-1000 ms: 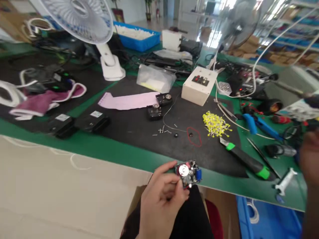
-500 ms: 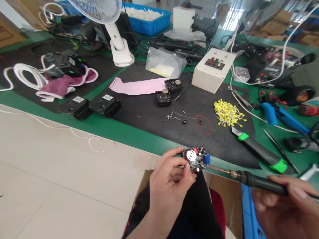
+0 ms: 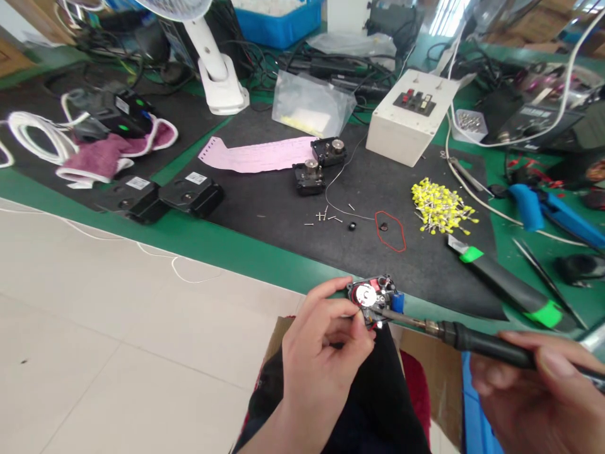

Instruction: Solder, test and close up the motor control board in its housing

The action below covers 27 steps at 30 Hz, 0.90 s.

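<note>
My left hand (image 3: 326, 353) pinches a small electronic assembly (image 3: 366, 294) by its left and lower edges, above my lap. The assembly has a silver disc, red and black wires, and a blue block (image 3: 397, 302) on its right side. In my right hand (image 3: 543, 384) is a soldering iron (image 3: 477, 340), held by its black handle like a pen. Its tip reaches left over the assembly, close to the lower side of the silver disc. Whether the tip touches a contact I cannot tell.
On the black mat lie loose screws (image 3: 326, 215), two opened black housings (image 3: 311, 178), a yellow-tipped pile of pins (image 3: 439, 205) and a green-black utility knife (image 3: 508, 280). A white switch box (image 3: 401, 129) stands behind. Two closed black units (image 3: 191, 194) sit at left.
The soldering iron's tip has moved left, from the assembly's right edge beside the blue block to over its parts. My left hand keeps its grip. The camera view has shifted slightly.
</note>
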Tool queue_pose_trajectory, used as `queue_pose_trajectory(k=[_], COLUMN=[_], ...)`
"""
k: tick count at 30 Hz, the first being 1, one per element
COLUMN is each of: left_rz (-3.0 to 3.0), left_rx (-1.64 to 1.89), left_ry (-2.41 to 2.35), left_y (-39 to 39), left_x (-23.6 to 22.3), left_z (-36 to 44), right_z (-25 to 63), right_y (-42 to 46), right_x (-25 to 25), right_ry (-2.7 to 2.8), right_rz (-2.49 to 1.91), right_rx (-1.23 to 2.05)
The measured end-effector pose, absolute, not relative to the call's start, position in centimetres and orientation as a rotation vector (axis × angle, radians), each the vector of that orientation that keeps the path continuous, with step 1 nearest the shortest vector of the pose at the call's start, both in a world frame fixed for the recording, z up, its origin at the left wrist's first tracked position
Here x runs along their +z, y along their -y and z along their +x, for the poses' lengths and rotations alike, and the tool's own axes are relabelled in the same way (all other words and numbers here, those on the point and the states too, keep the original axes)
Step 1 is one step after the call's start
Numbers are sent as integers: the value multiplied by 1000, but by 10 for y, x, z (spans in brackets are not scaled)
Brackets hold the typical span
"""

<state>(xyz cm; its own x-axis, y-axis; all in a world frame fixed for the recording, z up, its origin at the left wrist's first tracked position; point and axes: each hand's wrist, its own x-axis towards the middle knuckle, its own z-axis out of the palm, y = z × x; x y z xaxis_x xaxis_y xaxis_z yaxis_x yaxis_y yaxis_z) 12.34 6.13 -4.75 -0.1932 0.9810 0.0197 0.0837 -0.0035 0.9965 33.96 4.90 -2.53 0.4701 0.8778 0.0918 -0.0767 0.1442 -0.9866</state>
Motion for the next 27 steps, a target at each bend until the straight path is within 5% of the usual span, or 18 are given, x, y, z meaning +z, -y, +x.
queue_pose_trajectory(k=[27], left_rz=[1249], left_rx=[1348], left_ry=[-1486], left_y=[-62], left_x=[-47], left_z=[126], right_z=[335], right_y=[-49], right_x=[-23], right_ry=[916], right_rz=[-1225], right_rx=[806])
